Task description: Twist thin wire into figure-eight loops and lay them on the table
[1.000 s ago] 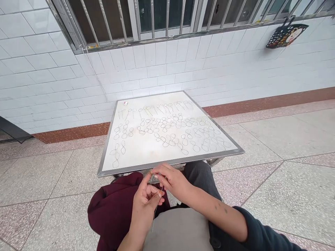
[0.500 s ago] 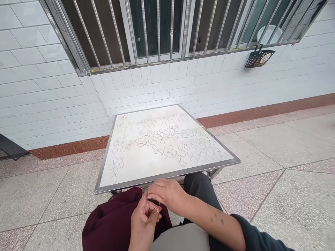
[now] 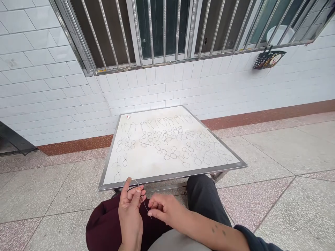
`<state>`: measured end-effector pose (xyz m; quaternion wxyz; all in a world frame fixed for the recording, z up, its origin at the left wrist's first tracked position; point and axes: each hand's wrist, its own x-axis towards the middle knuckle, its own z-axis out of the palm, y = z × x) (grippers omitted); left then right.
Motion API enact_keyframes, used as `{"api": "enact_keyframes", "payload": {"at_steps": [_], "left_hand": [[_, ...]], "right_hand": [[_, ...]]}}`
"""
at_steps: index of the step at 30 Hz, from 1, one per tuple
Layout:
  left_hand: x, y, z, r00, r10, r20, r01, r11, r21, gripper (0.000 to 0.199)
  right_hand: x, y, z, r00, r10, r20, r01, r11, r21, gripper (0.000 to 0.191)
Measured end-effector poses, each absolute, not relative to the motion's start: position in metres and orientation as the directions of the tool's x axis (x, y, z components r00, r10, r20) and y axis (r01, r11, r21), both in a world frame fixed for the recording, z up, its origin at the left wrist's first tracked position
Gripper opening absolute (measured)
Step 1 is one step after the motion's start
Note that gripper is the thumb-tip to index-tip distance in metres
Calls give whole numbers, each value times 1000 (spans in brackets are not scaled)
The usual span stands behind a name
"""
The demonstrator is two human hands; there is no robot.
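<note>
A thin wire runs from my left hand down to my right hand. My left hand pinches it between thumb and fingers, the index finger raised with a tan wrapping on its tip, and a curve of the wire arches beside that finger. Close to the wire's lower end are the curled thumb and fingers of my right hand, which seem to pinch it. Both hands are above my lap, at the near edge of a white table. Several thin wire pieces bent into double loops lie on the table.
Along the table's far part lies a row of longer single-loop wire pieces. A small white and red item is at the far left corner. Behind stands a tiled wall with a barred window; a patterned bag hangs from the bars.
My hands have moved apart: the right hand went down off the left, and the left shifted left with its index finger raised. The wire between them now shows. The view has shifted slightly.
</note>
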<state>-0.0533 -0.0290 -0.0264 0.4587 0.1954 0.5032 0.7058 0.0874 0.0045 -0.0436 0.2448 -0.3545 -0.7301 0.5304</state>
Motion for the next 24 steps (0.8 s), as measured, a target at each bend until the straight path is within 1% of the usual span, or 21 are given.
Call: {"api": "enact_keyframes", "payload": {"at_steps": [3,6,8,16,24], "left_hand": [[-51,-25,-27,-524,828,-198,-480,-95,872,65],[-47,-22,-27,-539,825,-170,-482,-136,865,64],[-47,-21,-27,-535,829,-163,-474,-135,870,62],[-43,-21,-27,-476,874,-100,-412,-121,903,62],[-38,-26,-25,-355,928,-116,-416,-46,908,64]], "right_hand": [[82,-1,-53,-658,750,-62,222,115,-968,5],[79,0,-59,-657,751,-67,176,66,-982,5],[79,1,-61,-643,762,-82,163,32,-986,8],[87,-3,-52,-606,794,-57,193,77,-978,14],[89,-2,-48,-567,821,-62,191,58,-980,19]]}}
